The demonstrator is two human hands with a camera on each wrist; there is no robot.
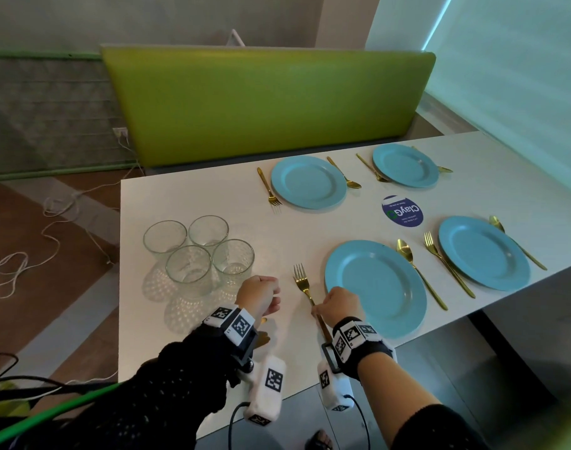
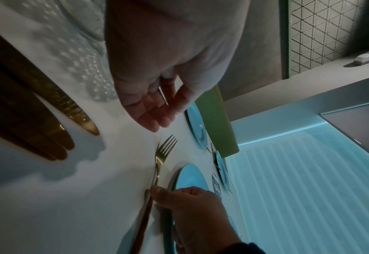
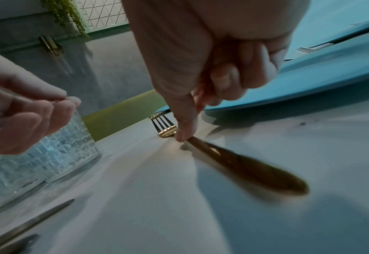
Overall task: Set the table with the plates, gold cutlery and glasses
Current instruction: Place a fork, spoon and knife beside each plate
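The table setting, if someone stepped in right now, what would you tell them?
Right hand pinches the handle of the gold fork, laying it left of the nearest round blue plate.
Left hand is loosely curled, holding nothing.
Done: four blue plates out; the other three each have fork and spoon; the nearest has its gold spoon.
Left: release the fork, then share out the four clear textured glasses clustered at the left of the white table. Spare gold knives lie under the left wrist.
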